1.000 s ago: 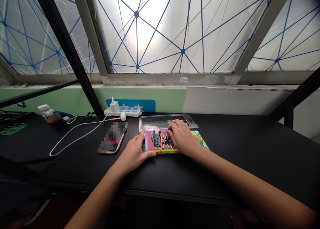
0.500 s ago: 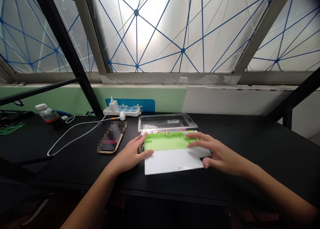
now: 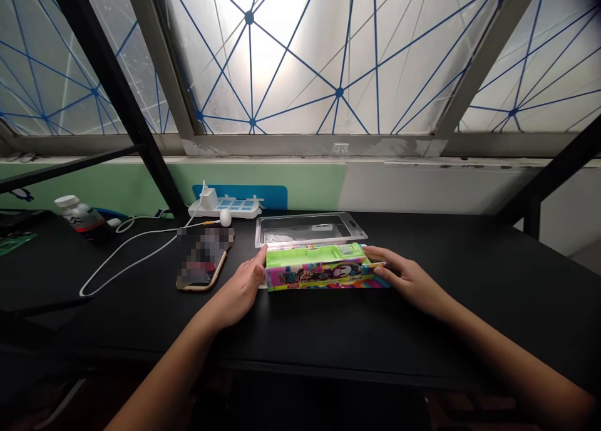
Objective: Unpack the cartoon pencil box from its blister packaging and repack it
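A pencil case [image 3: 323, 274] with a lime-green inside and a colourful cartoon-printed cover lies lengthwise before me on the black desk. Its front flap is tilted up, printed side towards me, and part of the green inside shows above it. My left hand [image 3: 241, 290] grips the left end, thumb near the front edge and some fingers hidden behind. At the opposite end, my right hand [image 3: 406, 280] has thumb and fingers closed on the case near the flap's corner. A clear plastic package [image 3: 310, 229] lies just behind the case.
To the left rests a phone [image 3: 204, 259], with a white cable [image 3: 122, 243] looping beside it. A white power strip [image 3: 228, 205] stands against the wall. Farther left is a white-capped bottle [image 3: 84, 217]. Black frame bars [image 3: 126, 105] slant up on both sides of the desk [image 3: 328, 337].
The flap that lay flat with its white side up is now raised, showing its printed side. My right hand has moved from the case's top to its right end and closed there.
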The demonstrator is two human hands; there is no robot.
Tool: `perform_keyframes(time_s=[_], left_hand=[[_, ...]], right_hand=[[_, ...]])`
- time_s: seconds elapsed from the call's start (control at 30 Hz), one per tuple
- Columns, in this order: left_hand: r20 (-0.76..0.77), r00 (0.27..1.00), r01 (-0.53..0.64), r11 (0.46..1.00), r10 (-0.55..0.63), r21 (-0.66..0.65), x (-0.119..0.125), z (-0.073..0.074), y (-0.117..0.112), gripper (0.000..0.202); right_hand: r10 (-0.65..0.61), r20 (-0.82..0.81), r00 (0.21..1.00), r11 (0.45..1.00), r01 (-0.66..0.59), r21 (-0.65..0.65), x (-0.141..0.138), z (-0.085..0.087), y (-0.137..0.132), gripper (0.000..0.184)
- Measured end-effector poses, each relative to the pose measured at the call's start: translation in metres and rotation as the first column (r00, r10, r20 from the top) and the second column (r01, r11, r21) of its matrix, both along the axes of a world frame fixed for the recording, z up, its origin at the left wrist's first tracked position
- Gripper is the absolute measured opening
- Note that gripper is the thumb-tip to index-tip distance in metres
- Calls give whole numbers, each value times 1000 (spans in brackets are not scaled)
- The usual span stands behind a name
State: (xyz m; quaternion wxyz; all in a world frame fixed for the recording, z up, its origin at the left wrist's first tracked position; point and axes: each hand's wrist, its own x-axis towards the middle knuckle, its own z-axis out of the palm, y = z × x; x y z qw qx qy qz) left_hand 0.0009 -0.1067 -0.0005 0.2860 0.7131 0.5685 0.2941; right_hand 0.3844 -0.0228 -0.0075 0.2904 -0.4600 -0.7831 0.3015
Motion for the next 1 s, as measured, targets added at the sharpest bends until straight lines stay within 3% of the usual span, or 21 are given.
perform_keyframes(time_s=[0.13, 0.27, 0.4, 0.5, 0.6, 0.7, 0.77, 0.87, 1.0], left_hand=[[14, 1000, -11, 998, 10, 59, 6, -3, 1, 79], [-122, 990, -49, 989, 67, 141, 14, -9, 0, 91], [-226, 971, 11, 938, 73, 348, 19, -10, -3, 104], [-221, 968, 14, 848, 122, 529, 21, 2, 4, 97], [-183, 966, -31, 783, 183, 621, 23, 25, 29, 90], [-217, 948, -69, 819, 231, 570, 22, 44, 67, 93], [-247, 939, -88, 864, 238, 496, 20, 45, 91, 87], [-262, 925, -133, 881, 275, 454, 15, 32, 110, 85], [-383, 889, -141, 946, 251, 293, 10, 13, 108, 84]], right_hand=[[-12, -13, 1000, 1000, 12, -4, -3, -2, -1, 58], [3, 86, 996, 986, -17, 163, -4, -9, -7, 69], [-75, 92, 993, 960, 47, 278, -1, -10, -9, 58], [-107, 22, 994, 917, 90, 389, 0, 2, -1, 52], [-112, -31, 993, 876, 114, 469, -5, 21, 19, 51], [-123, -50, 991, 874, 132, 467, -21, 33, 49, 51], [-143, -75, 987, 882, 161, 442, -34, 32, 68, 51], [-136, -110, 985, 904, 169, 392, -49, 17, 87, 53], [-79, -25, 997, 924, 83, 372, -51, -5, 90, 50]])
